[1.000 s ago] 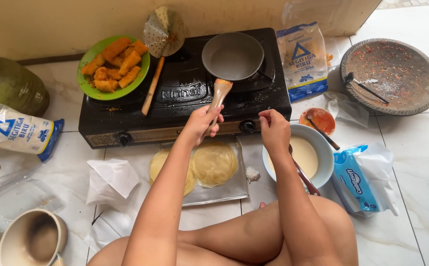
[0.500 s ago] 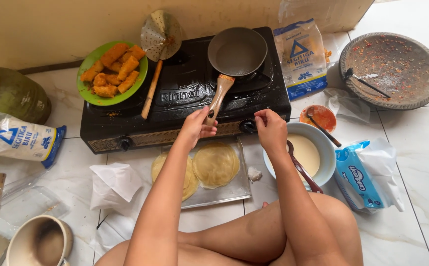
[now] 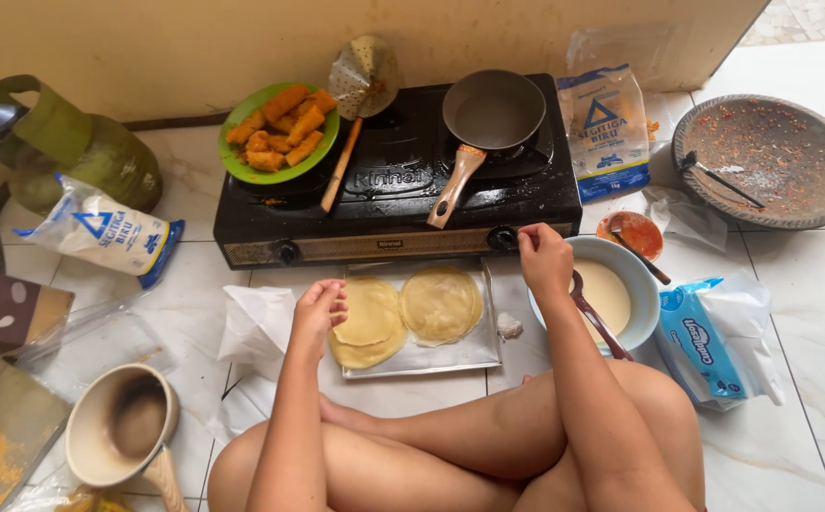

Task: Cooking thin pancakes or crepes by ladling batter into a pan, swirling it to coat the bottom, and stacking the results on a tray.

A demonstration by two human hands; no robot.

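Nearest the camera, crossed bare legs are seen on the white tiled floor (image 3: 811, 379), and a beige mug-like pot (image 3: 119, 427) lies to the left. Just beyond the knees, a flat metal tray (image 3: 431, 356) is set within easy reach of both arms; thin round yellow crepes (image 3: 441, 303) are laid on it in two stacks, though the count in each stack cannot be made out. The left hand (image 3: 318, 308) is held loosely curled and empty at the tray's left edge, beside the nearer stack. The right hand (image 3: 543, 258) is raised to the black two-burner gas stove (image 3: 394, 180), its fingers apparently pinched on the right control knob (image 3: 503, 237); two knobs are counted. A white bowl of pale batter (image 3: 612, 294) with one ladle is kept just right of that hand. One small grey frying pan with a wooden handle (image 3: 493, 114) is placed on the right burner, seemingly empty. Farther left, one green plate of orange fried rolls (image 3: 280, 133) rests on the stove.
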